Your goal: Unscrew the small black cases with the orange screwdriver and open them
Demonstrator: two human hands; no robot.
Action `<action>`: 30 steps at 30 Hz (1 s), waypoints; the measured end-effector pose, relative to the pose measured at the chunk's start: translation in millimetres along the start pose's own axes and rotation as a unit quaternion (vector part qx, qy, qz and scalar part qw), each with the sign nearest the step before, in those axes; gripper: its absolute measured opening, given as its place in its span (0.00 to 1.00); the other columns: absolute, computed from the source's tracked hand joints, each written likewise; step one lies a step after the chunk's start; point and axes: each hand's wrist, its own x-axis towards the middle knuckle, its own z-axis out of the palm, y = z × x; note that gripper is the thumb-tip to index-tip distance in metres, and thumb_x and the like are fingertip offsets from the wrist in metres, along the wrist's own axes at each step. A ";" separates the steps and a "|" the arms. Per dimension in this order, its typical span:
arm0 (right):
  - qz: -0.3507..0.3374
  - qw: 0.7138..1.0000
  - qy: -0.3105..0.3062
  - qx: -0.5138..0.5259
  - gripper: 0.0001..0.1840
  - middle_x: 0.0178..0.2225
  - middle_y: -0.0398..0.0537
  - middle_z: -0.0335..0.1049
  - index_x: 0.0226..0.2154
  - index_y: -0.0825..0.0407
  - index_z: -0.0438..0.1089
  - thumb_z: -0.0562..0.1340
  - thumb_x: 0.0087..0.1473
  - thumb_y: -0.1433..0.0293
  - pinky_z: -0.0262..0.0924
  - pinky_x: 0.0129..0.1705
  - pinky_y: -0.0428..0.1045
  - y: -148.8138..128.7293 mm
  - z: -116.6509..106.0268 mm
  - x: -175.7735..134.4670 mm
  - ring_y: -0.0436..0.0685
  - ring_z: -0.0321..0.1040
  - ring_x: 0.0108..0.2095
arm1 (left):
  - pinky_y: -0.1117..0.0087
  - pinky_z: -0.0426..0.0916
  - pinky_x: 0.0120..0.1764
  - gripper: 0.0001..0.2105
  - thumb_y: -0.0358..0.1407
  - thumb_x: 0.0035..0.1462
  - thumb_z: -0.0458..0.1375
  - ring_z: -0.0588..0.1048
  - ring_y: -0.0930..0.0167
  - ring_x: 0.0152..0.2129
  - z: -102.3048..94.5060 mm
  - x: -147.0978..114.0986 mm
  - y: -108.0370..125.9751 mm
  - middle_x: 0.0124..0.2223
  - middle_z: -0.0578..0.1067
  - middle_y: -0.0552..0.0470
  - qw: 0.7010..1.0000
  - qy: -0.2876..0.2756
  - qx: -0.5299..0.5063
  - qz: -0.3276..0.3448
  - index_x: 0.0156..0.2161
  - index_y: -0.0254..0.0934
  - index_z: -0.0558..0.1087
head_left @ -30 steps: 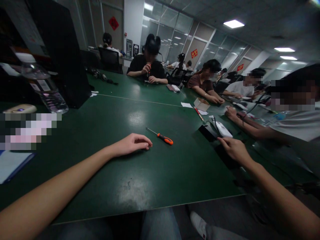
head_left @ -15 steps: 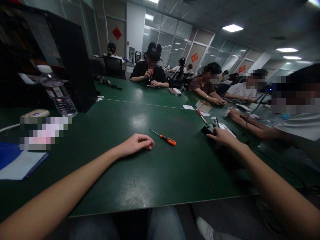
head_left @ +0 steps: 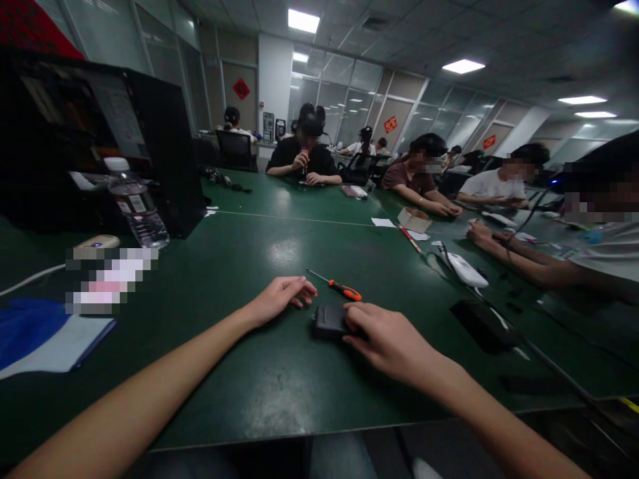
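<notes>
My right hand (head_left: 382, 332) grips a small black box-shaped device (head_left: 329, 320) from its right end, at the middle of the green table. What kind of device it is I cannot tell. Just left of it, my left hand (head_left: 287, 296) rests with loosely curved fingers apart and nothing in them. Beyond both hands lies a screwdriver (head_left: 345, 289) with an orange and black handle, its shaft pointing up and left. Neither hand touches it.
A plastic bottle (head_left: 137, 206) stands before a black computer case (head_left: 160, 146) on the left. A blue glove-like item (head_left: 30, 329) lies nearer. To the right are a black adapter-like block (head_left: 482, 324), cables and a white device (head_left: 464, 268). Several people sit around the table.
My right hand has brought the black box-shaped device from the right side to the table's middle, close to my left hand. The left hand's fingers have spread a little. The view has shifted slightly.
</notes>
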 end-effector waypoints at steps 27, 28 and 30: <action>0.015 0.998 0.039 -0.052 0.22 0.45 0.59 0.74 0.56 0.54 0.67 0.57 0.66 0.59 0.68 0.47 0.59 83.4 39.2 81.6 0.66 0.73 0.45 | 0.62 0.69 0.50 0.19 0.41 0.56 0.67 0.77 0.61 0.45 9.8 -10.0 22.4 0.48 0.80 0.46 0.939 0.003 0.336 0.066 0.51 0.39 0.78; 0.024 0.997 0.030 -0.065 0.19 0.43 0.58 0.75 0.54 0.53 0.69 0.56 0.66 0.60 0.69 0.44 0.58 81.9 37.9 79.4 0.65 0.74 0.42 | 0.61 0.69 0.50 0.18 0.41 0.56 0.67 0.76 0.61 0.45 9.1 -9.5 22.5 0.49 0.80 0.46 0.939 0.003 0.339 0.063 0.52 0.39 0.78; 0.021 0.997 0.038 -0.060 0.15 0.42 0.56 0.76 0.51 0.52 0.70 0.56 0.67 0.64 0.69 0.40 0.55 76.9 35.1 76.8 0.63 0.75 0.38 | 0.60 0.68 0.51 0.19 0.41 0.57 0.66 0.76 0.61 0.46 7.8 -8.5 22.6 0.50 0.80 0.46 0.938 -0.002 0.341 0.062 0.52 0.39 0.77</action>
